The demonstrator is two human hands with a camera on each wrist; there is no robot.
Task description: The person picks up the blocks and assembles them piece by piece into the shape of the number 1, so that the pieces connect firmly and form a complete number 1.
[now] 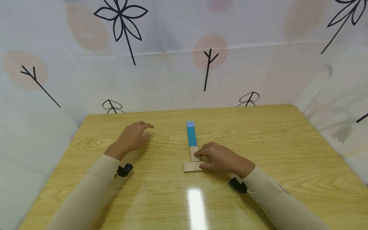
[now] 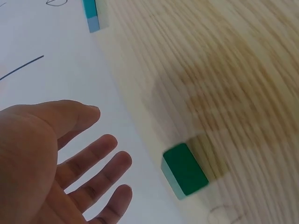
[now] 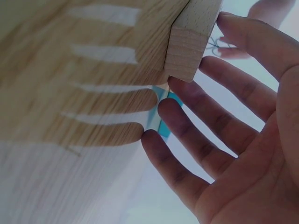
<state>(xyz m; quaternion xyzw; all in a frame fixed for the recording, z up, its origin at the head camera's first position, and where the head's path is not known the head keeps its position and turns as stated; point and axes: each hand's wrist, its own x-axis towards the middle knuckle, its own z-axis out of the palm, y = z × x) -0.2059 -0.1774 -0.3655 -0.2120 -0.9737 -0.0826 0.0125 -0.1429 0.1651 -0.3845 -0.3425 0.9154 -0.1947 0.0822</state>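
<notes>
My right hand (image 1: 222, 159) reaches over the right end of a pale wooden block (image 1: 190, 167) lying crosswise on the table. Its thumb and fingertips (image 3: 211, 63) are at the block's end, fairly straight. A second pale wooden block (image 1: 194, 157) stands end-on to it, partly under the index finger. Beyond that follow a blue block (image 1: 191, 135) and a small lilac block (image 1: 190, 124), in one line. My left hand (image 1: 130, 139) hovers over the table to the left with relaxed fingers, holding nothing. A green block (image 2: 184, 170) shows near it in the left wrist view; the head view does not show it.
The yellow wood-grain table (image 1: 287, 143) reflects a bright light near its front. A white cloth (image 1: 172, 76) with plant drawings hangs behind it and along both sides. Each sleeve has a black wrist device (image 1: 125, 170) at the cuff.
</notes>
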